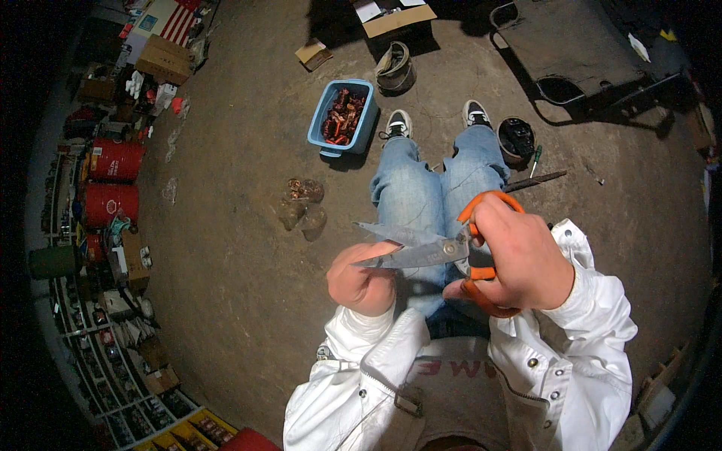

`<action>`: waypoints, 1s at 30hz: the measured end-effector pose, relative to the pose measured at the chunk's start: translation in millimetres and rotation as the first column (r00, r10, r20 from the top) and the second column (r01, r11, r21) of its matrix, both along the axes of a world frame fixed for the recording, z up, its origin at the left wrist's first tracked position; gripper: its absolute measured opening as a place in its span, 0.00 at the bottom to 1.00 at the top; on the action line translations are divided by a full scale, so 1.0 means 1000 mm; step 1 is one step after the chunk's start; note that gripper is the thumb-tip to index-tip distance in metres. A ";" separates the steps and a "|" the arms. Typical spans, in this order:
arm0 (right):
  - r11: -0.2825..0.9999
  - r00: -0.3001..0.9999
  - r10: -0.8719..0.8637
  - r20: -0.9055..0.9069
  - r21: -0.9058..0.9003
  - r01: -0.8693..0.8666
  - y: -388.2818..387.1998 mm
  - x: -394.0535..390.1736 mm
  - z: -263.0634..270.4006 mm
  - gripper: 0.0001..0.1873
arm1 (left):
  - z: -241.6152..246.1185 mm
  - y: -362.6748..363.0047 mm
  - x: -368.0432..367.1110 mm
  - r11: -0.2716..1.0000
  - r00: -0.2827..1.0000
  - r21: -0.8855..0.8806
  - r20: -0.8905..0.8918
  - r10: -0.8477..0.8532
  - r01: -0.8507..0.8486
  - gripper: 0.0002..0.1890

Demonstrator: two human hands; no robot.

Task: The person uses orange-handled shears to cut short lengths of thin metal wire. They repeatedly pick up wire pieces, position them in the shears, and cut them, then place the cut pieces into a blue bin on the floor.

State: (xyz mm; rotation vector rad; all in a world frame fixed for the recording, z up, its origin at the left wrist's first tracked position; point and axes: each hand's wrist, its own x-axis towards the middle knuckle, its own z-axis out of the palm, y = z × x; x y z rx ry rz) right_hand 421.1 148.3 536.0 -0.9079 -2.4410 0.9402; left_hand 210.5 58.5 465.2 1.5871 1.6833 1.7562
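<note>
My right hand (516,259) grips a pair of scissors (434,252) by their orange handles, above my lap. The two metal blades are spread and point left. My left hand (364,279) is curled just at the blade tips, its thumb by the lower blade. Whether that hand pinches something small between its fingers cannot be told. Beyond my knees, to the left, a blue plastic tub (368,127) holds reddish-brown, coppery pieces. Small bundles of coppery material (306,190) lie on the concrete floor left of my legs.
Near my feet stand a bucket (396,79) and a round container with dark contents (516,138). A green-handled screwdriver (536,160) and a dark rod (536,181) lie to the right. A folding cot (575,51) stands far right. Red drums (113,204) and shelves line the left.
</note>
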 end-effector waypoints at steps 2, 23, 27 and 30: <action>1.000 1.000 -0.001 -0.009 -0.005 0.001 0.000 -0.001 -0.001 0.35 | 0.000 0.000 0.000 1.000 1.000 -0.019 0.011 -0.004 0.004 0.08; 1.000 1.000 -0.030 -0.005 0.008 0.031 -0.001 0.000 -0.006 0.39 | 0.008 0.003 -0.001 0.999 0.989 0.039 -0.148 0.027 -0.022 0.09; 0.999 1.000 -0.024 -0.010 0.042 0.024 0.000 0.000 -0.008 0.40 | 0.007 0.003 -0.001 0.998 0.990 0.046 -0.138 0.041 -0.035 0.09; 0.998 1.000 -0.014 0.002 0.057 0.014 0.000 0.002 -0.006 0.40 | 0.007 0.004 -0.001 0.998 0.984 0.055 -0.172 0.042 -0.033 0.10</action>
